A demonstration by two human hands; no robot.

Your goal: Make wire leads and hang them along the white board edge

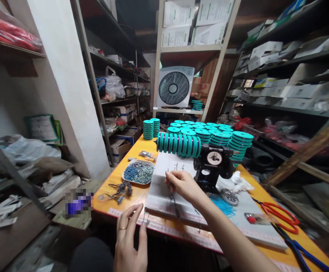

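Nearest the camera, the left hand point(132, 238) shows thumb and forefinger narrowly apart, any grip undetermined; the right hand point(185, 185), over the white board point(158, 196), pinches a thin dark strand point(172, 198). Step in hand appears to be handling single strands; the next move calls for a steady fingertip hold. Far upper cartons point(209, 34) seem marked "LED", remaining print illegible.
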